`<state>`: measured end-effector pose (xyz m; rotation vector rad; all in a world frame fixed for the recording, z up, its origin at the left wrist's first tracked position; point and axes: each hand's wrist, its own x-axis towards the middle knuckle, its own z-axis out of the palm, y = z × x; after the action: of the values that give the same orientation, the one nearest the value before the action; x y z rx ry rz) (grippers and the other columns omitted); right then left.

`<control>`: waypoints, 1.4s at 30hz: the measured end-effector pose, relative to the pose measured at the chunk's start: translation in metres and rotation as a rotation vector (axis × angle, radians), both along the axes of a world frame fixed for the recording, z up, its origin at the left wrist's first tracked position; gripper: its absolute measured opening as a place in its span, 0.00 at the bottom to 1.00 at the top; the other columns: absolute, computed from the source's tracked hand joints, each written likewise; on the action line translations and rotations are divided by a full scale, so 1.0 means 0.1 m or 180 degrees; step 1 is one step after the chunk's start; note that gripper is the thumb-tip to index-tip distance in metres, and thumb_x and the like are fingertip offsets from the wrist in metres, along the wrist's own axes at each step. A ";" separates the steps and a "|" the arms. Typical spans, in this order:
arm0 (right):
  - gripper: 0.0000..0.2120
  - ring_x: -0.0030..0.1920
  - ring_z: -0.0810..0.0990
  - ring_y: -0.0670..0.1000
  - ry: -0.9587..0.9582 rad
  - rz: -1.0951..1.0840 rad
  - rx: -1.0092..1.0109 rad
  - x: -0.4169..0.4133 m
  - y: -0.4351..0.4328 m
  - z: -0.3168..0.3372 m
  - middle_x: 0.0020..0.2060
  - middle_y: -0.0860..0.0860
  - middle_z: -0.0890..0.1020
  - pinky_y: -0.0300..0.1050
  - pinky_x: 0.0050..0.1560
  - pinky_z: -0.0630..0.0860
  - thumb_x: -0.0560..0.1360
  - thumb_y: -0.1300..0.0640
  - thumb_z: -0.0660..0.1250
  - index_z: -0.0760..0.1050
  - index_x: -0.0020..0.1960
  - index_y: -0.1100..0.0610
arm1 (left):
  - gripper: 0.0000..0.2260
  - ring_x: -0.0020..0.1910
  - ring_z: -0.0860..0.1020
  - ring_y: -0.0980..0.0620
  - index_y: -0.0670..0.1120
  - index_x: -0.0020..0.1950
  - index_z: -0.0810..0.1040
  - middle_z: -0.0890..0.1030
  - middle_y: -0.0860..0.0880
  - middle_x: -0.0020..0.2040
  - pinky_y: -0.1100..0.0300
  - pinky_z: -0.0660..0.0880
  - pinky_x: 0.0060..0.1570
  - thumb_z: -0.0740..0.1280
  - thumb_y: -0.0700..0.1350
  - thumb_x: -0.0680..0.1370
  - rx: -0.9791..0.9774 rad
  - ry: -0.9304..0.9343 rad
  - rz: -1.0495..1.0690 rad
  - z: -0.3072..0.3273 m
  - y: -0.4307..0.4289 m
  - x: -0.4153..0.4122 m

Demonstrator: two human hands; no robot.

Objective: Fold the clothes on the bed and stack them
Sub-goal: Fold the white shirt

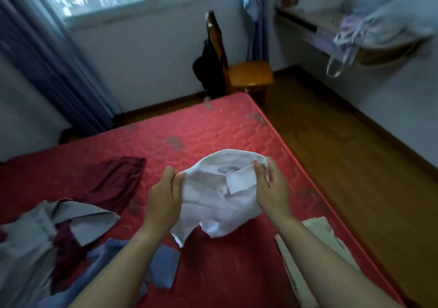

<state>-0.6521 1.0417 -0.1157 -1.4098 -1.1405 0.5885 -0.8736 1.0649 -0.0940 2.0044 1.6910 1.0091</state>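
Head view. Your left hand (166, 195) has its thumb and fingers curled round the left edge of a crumpled white cloth garment (220, 203), pinching it firmly. Your right hand (270, 185) pinches the garment's right edge, near a rounded hem, with the thumb on the near side and the fingers behind the cloth. The garment hangs between both hands, raised above the red quilted mattress (213, 130); whether its lowest fold touches the mattress cannot be told.

On the mattress to your left lies a dark maroon garment (106, 179), spread loosely. Nearer you on the same side sits a rumpled grey garment (35, 232), and just beside it a blue fabric garment (163, 267), partly hidden under your left forearm. A pale cream cloth (317, 232) lies flat by the mattress's right edge, beneath your right forearm.

Beyond the far corner of the mattress stands an orange wooden chair (248, 73), with a black item (208, 70) hung on its back. The picture is blurred throughout.
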 end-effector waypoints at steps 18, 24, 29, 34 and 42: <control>0.17 0.26 0.72 0.49 -0.2192 0.1010 0.0568 -0.48 -0.47 1.25 0.25 0.46 0.71 0.47 0.28 0.67 0.76 0.41 0.58 0.70 0.37 0.54 | 0.08 0.33 0.73 0.53 0.47 0.40 0.71 0.73 0.50 0.32 0.48 0.70 0.36 0.62 0.45 0.79 0.0116 -0.0606 0.0588 0.80 -1.54 -0.63; 0.16 0.30 0.71 0.43 -0.1490 0.1053 0.1025 -0.70 -0.29 1.58 0.28 0.45 0.71 0.33 0.29 0.63 0.78 0.43 0.58 0.70 0.39 0.53 | 0.11 0.32 0.74 0.58 0.53 0.42 0.67 0.75 0.54 0.33 0.61 0.68 0.30 0.55 0.59 0.77 0.0672 -0.1080 0.0757 1.18 -1.38 -0.68; 0.12 0.28 0.70 0.41 -0.1499 0.1483 0.0083 -0.65 -0.30 1.50 0.27 0.45 0.75 0.39 0.29 0.65 0.74 0.49 0.66 0.73 0.33 0.48 | 0.07 0.33 0.76 0.61 0.55 0.39 0.72 0.78 0.59 0.35 0.66 0.68 0.30 0.66 0.53 0.76 0.0453 -0.0587 0.0425 1.13 -1.29 -0.80; 0.08 0.41 0.79 0.40 -0.1386 0.1989 -0.0183 -0.53 -0.39 1.64 0.41 0.40 0.81 0.38 0.42 0.78 0.70 0.48 0.71 0.78 0.48 0.46 | 0.14 0.32 0.74 0.58 0.52 0.39 0.71 0.76 0.53 0.33 0.62 0.68 0.30 0.59 0.61 0.75 0.0677 -0.0854 0.0726 1.20 -1.14 -0.82; 0.05 0.40 0.78 0.37 -0.1042 0.0900 0.0668 -0.95 -0.46 1.87 0.37 0.39 0.81 0.28 0.35 0.71 0.70 0.54 0.72 0.79 0.43 0.45 | 0.10 0.33 0.75 0.64 0.55 0.42 0.71 0.78 0.56 0.32 0.67 0.65 0.27 0.58 0.58 0.78 0.0603 -0.0780 0.0906 1.42 -0.98 -0.57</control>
<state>-0.7473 0.9962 0.0712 -1.1984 -1.6323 0.4263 -0.9310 0.9674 0.0478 1.6873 1.8335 1.4955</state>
